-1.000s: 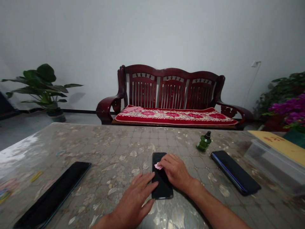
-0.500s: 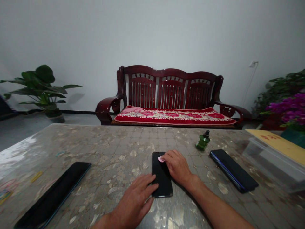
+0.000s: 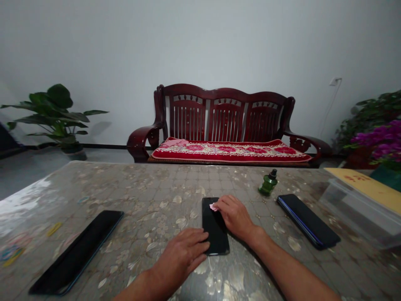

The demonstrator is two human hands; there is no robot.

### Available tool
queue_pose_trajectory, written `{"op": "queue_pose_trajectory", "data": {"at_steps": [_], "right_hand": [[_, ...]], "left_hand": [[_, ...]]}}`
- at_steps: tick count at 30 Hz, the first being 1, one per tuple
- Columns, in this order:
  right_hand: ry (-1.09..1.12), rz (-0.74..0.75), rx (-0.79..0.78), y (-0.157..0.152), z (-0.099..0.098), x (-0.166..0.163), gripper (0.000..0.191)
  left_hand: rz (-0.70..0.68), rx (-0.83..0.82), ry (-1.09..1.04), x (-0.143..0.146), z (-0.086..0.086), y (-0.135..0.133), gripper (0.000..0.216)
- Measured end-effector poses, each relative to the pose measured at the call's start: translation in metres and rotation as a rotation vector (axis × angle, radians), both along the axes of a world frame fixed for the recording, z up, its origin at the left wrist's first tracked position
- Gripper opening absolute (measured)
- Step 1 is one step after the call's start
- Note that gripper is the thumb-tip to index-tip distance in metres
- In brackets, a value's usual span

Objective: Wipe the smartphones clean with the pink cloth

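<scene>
A black smartphone (image 3: pixel 214 234) lies screen up on the patterned tablecloth, in front of me. My left hand (image 3: pixel 184 249) rests flat at its left edge, fingers stretched out and fingertips touching the phone. Between the pinched fingers of my right hand (image 3: pixel 234 214) is a small pink cloth (image 3: pixel 213 207), pressed on the upper part of the screen. Part of the cloth is hidden under those fingers. To the right lies a dark phone (image 3: pixel 308 220), and a green spray bottle (image 3: pixel 268 183) stands beyond it. Another black phone (image 3: pixel 78 253) lies at the left.
Coloured rubber bands (image 3: pixel 14 253) lie at the table's left side. A clear plastic box (image 3: pixel 357 213) with a yellow sheet (image 3: pixel 366 184) on top stands at the right. Behind the table (image 3: pixel 150 188) is a wooden bench (image 3: pixel 225 113) with a red floral cushion (image 3: pixel 232 152).
The view has shifted slightly. My right hand still holds the pink cloth near the top of the phone screen, and my left hand stays at the phone's left edge.
</scene>
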State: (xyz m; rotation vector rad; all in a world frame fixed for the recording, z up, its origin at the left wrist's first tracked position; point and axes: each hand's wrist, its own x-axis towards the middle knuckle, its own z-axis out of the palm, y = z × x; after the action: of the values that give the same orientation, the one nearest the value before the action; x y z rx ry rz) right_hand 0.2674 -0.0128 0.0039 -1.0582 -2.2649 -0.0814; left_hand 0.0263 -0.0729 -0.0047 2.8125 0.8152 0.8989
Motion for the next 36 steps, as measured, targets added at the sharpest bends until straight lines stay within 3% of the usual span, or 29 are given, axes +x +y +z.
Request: {"op": "queue_pose_trajectory", "data": {"at_steps": [12, 18, 24, 36], "right_hand": [[-0.066, 0.143, 0.021, -0.0059, 0.0039, 0.0000, 0.023], [-0.041, 0.016, 0.051, -0.0029, 0.0018, 0.0007, 0.022], [-0.047, 0.174, 0.000, -0.0085, 0.0072, -0.0054, 0.024], [0.012, 0.110, 0.010, -0.0054, -0.0019, -0.0023, 0.023]], "left_hand": [[-0.028, 0.022, 0.003, 0.0014, 0.0008, -0.0013, 0.018], [-0.035, 0.010, -0.006, 0.0022, -0.0006, 0.0001, 0.021], [-0.050, -0.022, -0.004, 0.0013, 0.0012, 0.0024, 0.022], [-0.047, -0.021, 0.016, 0.0001, 0.0027, 0.0015, 0.021]]}}
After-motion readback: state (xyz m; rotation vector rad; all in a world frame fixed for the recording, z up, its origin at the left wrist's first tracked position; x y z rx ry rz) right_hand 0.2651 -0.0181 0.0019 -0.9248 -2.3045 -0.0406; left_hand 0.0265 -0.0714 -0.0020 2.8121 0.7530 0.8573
